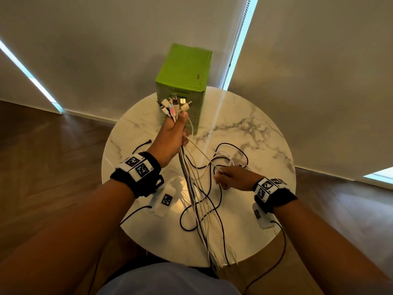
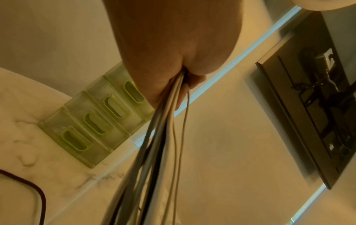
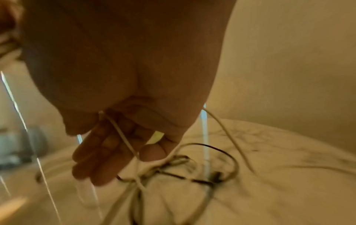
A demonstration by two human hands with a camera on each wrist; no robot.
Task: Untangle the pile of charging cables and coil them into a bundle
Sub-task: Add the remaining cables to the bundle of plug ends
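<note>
Item: charging cables (image 1: 197, 188), mixed white and dark, on a round marble table (image 1: 265, 133) at frame centre of the head view.

Holder 1: left hand (image 1: 172, 133), raised just above centre of the frame, clenched round the gathered cables just below their plugs. The plug ends (image 1: 174, 103) fan out above the fist, in front of a green box (image 1: 182, 77) standing at the table's far edge. From the fist the strands run down in a near-parallel sheaf toward the lower centre of the frame, over the table's near rim.

Holder 2: right hand (image 1: 234, 177), right of centre, low over the table. In the right wrist view a thin white cable (image 3: 123, 137) crosses the fingers (image 3: 96, 159) and passes by the thumb; the picture is blurred, so the hand appears to be hooking or pinching that strand, not firmly gripping it.

Residue: a loose knot of white and dark loops (image 1: 229, 158) lies on the marble just beyond the right hand.

Step in hand, by judgement: untangling, late stage; plug ends collected, tails partly combed straight, coiling not begun.

Next move calls for: drawing the hooked strand free of the knot without tightening it, then aligning the remaining tails with the sheaf before any winding.
</note>
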